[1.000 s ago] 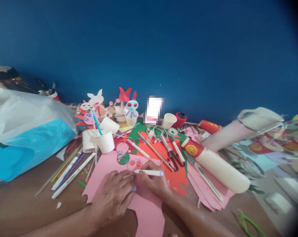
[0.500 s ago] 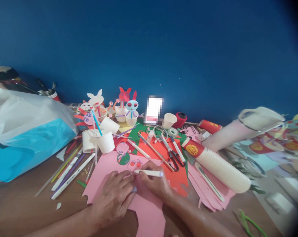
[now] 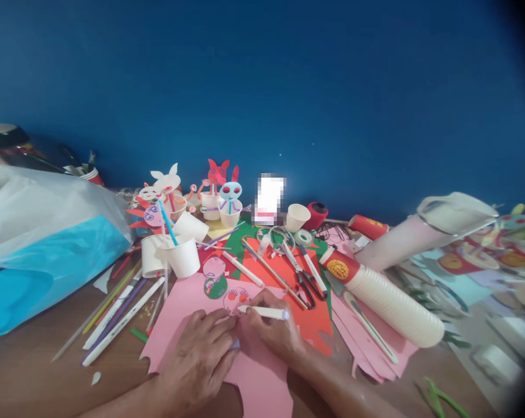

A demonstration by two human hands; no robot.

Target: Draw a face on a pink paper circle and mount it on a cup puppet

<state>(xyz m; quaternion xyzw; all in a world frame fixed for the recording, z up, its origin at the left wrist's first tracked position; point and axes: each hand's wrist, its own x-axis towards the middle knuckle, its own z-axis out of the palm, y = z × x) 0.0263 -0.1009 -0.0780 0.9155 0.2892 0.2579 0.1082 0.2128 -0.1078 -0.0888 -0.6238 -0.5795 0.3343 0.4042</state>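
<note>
White cup (image 3: 184, 258) stands beyond my left hand (image 3: 201, 354). That hand palm down, part open, fingertips on pink sheet (image 3: 262, 383), gripping nothing I can see. Paper face (image 3: 233, 305) just beyond left fingertips, near marker tip. White marker (image 3: 266, 313) in my right hand (image 3: 273, 331), closed in pinch, so right nearer; long axis sideways, tip leftward, butt end rightward. Sheet's uneven near edge below forearms. Scissors (image 3: 292, 257) beyond right hand, slanting away leftward. Cup stack (image 3: 397, 305) farther right, lying slantwise, bounding that side.
</note>
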